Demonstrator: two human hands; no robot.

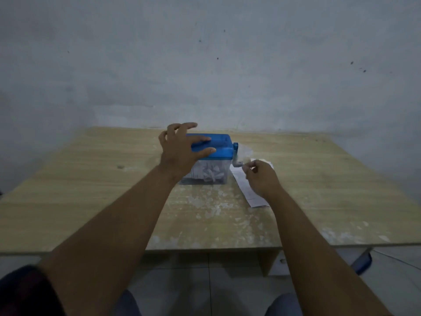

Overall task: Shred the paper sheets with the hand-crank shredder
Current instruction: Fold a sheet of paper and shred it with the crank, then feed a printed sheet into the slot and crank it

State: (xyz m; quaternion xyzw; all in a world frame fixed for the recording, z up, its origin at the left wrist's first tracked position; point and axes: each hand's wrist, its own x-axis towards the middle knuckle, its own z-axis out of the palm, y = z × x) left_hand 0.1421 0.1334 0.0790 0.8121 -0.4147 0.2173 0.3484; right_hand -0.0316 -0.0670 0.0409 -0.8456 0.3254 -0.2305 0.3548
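Head view — shredder [222, 145] sat mid-desk [91, 179], its clear bin holding shreds. Left grip [180, 151] lay spread across its blue lid, fingers straight, grasping nothing; right grip [262, 176] pinched the crank handle [239, 164]. Paper sheet [252, 199] lay just right of the shredder.

Dim, cool light with a grey-blue cast lies evenly over the wall [205, 53] and desk [91, 190]; its source cannot be told. Shadows are soft, deepest under the desk's near edge low in the frame. Wide-angle distortion bows the desk's edges at left and right. The view is soft and grainy; the right hand [262, 179] and its grip on the crank [235, 153] are smeared by motion.
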